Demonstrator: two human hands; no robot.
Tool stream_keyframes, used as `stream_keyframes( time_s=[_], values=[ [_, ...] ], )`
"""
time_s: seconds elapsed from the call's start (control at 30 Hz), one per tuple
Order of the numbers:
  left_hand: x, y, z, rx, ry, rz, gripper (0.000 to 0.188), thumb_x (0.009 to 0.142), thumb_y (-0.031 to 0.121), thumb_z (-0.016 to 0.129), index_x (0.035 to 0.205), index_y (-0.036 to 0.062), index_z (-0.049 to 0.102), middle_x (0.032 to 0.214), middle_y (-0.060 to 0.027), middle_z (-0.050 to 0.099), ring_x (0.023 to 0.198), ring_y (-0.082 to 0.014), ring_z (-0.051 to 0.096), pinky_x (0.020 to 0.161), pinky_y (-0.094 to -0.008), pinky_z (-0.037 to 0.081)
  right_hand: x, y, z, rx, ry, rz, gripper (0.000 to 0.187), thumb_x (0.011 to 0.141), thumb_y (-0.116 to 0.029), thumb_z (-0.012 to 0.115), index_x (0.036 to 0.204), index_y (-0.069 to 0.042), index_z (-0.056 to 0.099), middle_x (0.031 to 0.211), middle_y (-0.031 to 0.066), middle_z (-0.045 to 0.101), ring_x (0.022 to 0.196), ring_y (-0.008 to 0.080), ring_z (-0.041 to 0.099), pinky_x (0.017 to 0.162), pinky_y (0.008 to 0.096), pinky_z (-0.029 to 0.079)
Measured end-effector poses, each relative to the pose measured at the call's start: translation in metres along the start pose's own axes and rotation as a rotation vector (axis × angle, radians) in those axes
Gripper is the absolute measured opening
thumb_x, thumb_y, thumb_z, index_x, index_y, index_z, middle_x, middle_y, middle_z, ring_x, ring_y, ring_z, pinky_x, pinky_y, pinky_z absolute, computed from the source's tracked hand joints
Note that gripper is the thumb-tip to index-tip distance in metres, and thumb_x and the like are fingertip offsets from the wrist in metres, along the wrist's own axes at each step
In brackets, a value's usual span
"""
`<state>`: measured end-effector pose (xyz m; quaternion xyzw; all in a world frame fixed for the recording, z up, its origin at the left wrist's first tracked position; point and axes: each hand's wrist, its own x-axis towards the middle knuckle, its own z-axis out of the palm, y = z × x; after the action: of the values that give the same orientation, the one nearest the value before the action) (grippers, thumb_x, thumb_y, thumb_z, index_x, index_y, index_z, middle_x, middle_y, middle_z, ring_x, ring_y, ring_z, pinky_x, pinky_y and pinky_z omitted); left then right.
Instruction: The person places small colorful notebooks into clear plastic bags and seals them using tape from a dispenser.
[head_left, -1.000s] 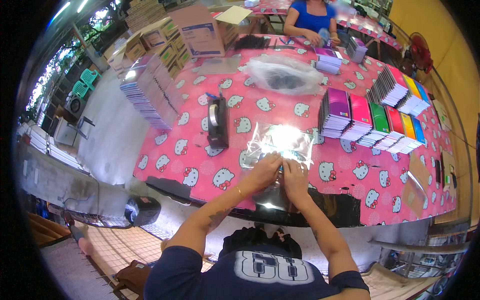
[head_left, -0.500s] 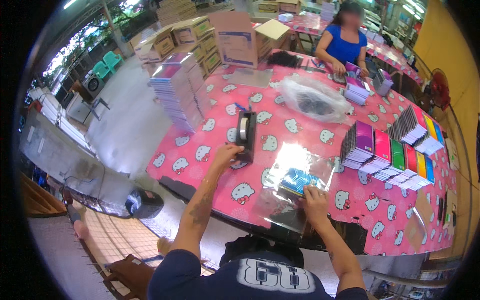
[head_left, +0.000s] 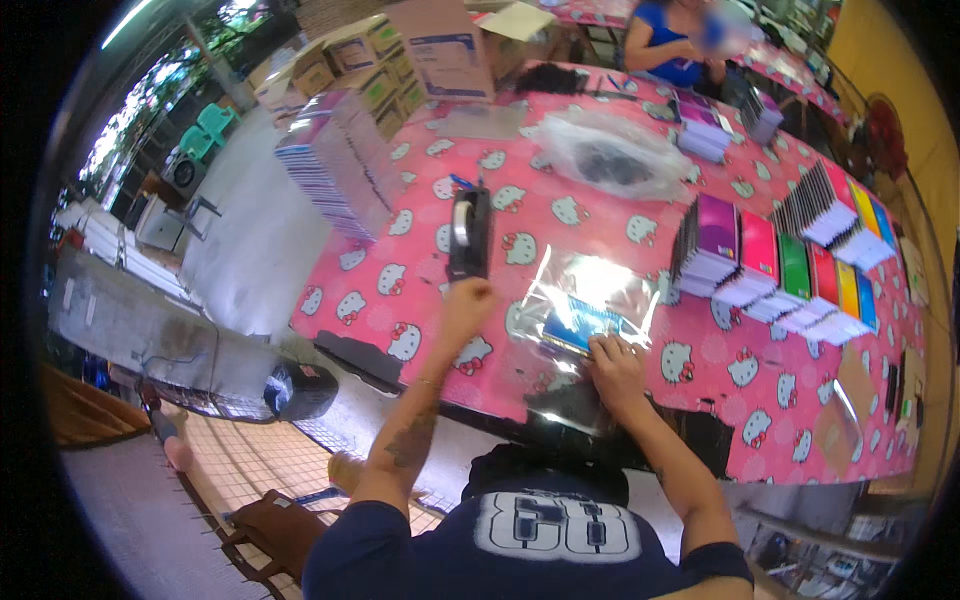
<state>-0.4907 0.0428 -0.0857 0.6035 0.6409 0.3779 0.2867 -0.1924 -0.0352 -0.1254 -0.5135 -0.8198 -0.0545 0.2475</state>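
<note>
My left hand (head_left: 468, 306) is closed just off the near end of a black tape dispenser (head_left: 470, 262), which carries a roll of clear tape (head_left: 461, 222). Anything between its fingers is too small to make out. A blue notebook (head_left: 578, 325) lies on a shiny clear plastic sheet (head_left: 545, 385) in front of me. The fingers of my right hand (head_left: 618, 368) grip the notebook's near right corner; the hand partly hides that corner.
Colourful notebook stacks (head_left: 742, 245) stand at the right, and a tall notebook stack (head_left: 335, 165) at the far left. A plastic bag (head_left: 612, 155) lies behind the sheet. Cardboard boxes (head_left: 445, 55) stand at the back. Across the table is a person in blue (head_left: 660, 45).
My left hand has drawn back from the dispenser toward me and is now closed. My right hand stays at the notebook. The whole view has shifted a little.
</note>
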Motion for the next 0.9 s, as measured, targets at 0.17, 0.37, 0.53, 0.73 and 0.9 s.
stream_keyframes(
  time_s=[0.17,0.37,0.53,0.73,0.9],
  values=[
    [-0.03,0.066,0.106,0.007,-0.284,0.054,0.035,0.078,0.035,0.072,0.082,-0.0005,0.074,0.081,-0.0197,0.071,0.075,-0.0329,0.07,0.069,-0.0438,0.054,0.006,0.003,-0.008,0.022,0.031,-0.016,0.038,0.075,-0.027,0.075,0.107,-0.01,0.068,0.105,0.0014,0.066,0.106,0.0211,0.063,0.088,0.0403,0.044],
    [-0.025,0.071,0.116,0.695,-0.346,0.184,0.048,0.084,0.05,0.07,0.071,0.0036,0.071,0.075,-0.0184,0.069,0.075,-0.037,0.069,0.065,-0.0467,0.052,-0.003,0.011,0.004,0.037,0.111,0.012,0.033,0.077,-0.028,0.071,0.106,-0.011,0.068,0.104,0.0003,0.067,0.102,0.0189,0.063,0.086,0.0383,0.043],
    [-0.032,0.056,0.104,0.79,-0.29,0.318,0.043,0.085,0.052,0.069,0.086,0.0088,0.067,0.078,-0.0139,0.069,0.079,-0.0348,0.068,0.073,-0.051,0.048,0.011,0.008,-0.024,0.127,0.046,0.027,0.044,0.083,-0.039,0.069,0.117,-0.01,0.067,0.116,0.0085,0.063,0.112,0.0236,0.058,0.091,0.0461,0.041],
    [-0.083,0.053,0.115,0.486,-0.123,0.834,0.041,0.08,0.027,0.078,0.115,0.0091,0.064,0.112,-0.013,0.065,0.105,-0.0297,0.061,0.093,-0.0456,0.044,0.066,0.075,0.018,0.355,-0.335,0.182,0.043,0.094,-0.046,0.056,0.126,-0.021,0.069,0.124,0.0104,0.064,0.113,0.0318,0.061,0.1,0.0462,0.042],
    [-0.079,0.063,0.091,0.236,0.01,0.81,0.041,0.091,0.015,0.066,0.131,0.0092,0.06,0.112,-0.0138,0.066,0.104,-0.0317,0.063,0.091,-0.045,0.047,0.107,0.125,-0.027,1.121,-0.827,0.536,0.065,0.101,-0.055,0.037,0.127,-0.004,0.065,0.105,0.0167,0.073,0.092,0.0291,0.072,0.077,0.0353,0.055]
  ],
)
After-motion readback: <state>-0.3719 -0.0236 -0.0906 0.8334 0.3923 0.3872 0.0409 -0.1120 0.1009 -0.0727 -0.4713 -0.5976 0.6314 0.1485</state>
